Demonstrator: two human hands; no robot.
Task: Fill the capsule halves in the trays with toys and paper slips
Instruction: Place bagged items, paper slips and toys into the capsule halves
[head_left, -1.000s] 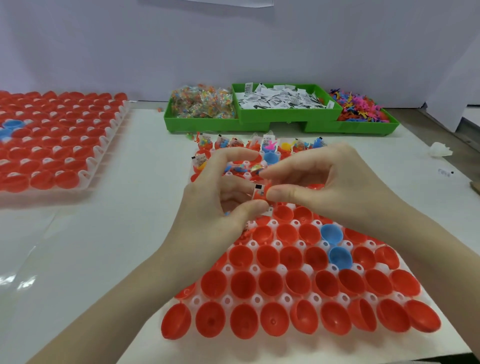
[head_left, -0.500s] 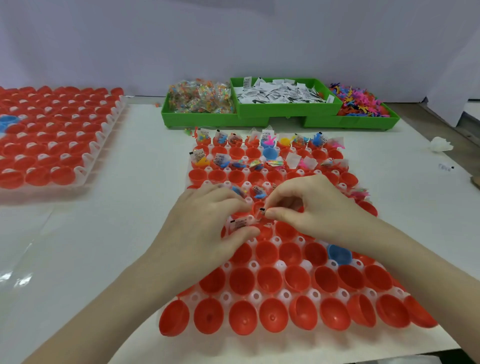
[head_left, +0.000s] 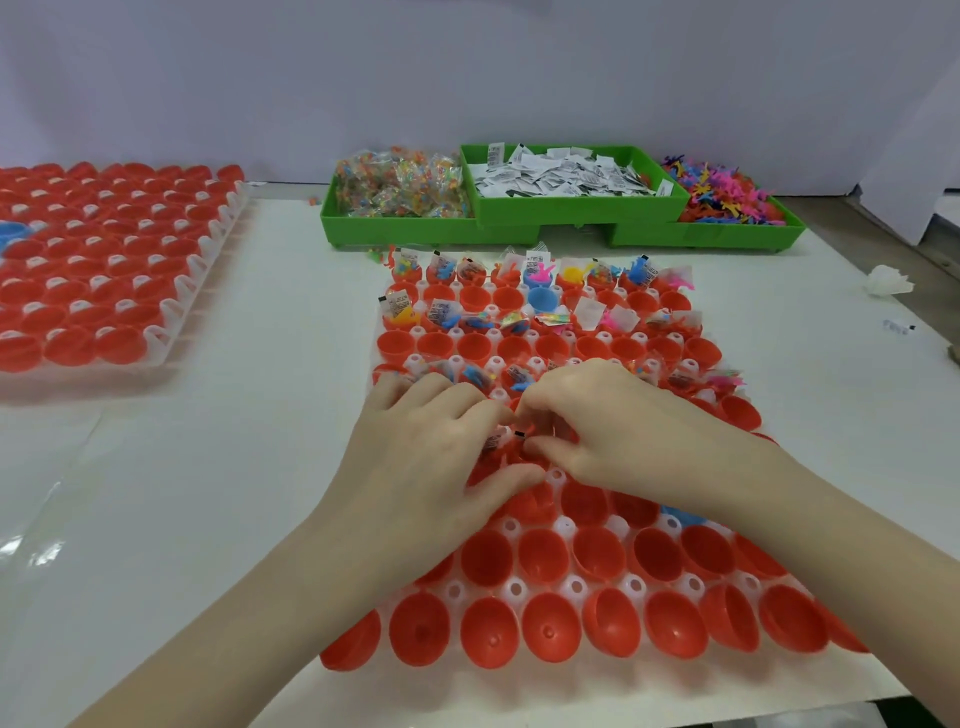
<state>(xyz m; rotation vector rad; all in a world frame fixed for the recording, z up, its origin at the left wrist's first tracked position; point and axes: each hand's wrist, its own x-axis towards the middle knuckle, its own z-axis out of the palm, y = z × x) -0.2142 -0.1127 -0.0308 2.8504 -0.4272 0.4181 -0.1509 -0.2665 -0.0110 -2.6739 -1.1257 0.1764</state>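
Both hands low over the middle of the near tray (head_left: 514, 590), a white grid seated with red capsule halves (head_left: 548, 629), open side up. Left hand (head_left: 415, 457) lies knuckles up, fingers bent and spread over the cups, thumb stretched toward the right; a few paper slips (head_left: 493, 441) show tucked under its fingers, so it seems to hold a small stack, though the grip itself is mostly hidden. Right hand (head_left: 587, 421) curls inward, thumb and forefinger meeting on a single slip with a black edge (head_left: 519, 435), held right at a red cup between the two hands; whether it touches the cup, cannot tell. Far rows of this tray already carry toys and slips (head_left: 537, 267); the row just beyond the hands is partly filled; near rows hold bare red halves. A couple of blue halves (head_left: 543, 300) sit among the red, another peeks out beside the right wrist. Behind the tray, green bins (head_left: 415, 231) in a row: bagged toys (head_left: 400, 189) on the left, loose paper slips (head_left: 566, 176) in the raised middle bin, loose coloured figures (head_left: 722, 195) on the right. Second tray of red halves (head_left: 104, 260) well apart at the far left, on the same white table (head_left: 260, 364). Crumpled white scrap (head_left: 889, 280) near the right table edge.
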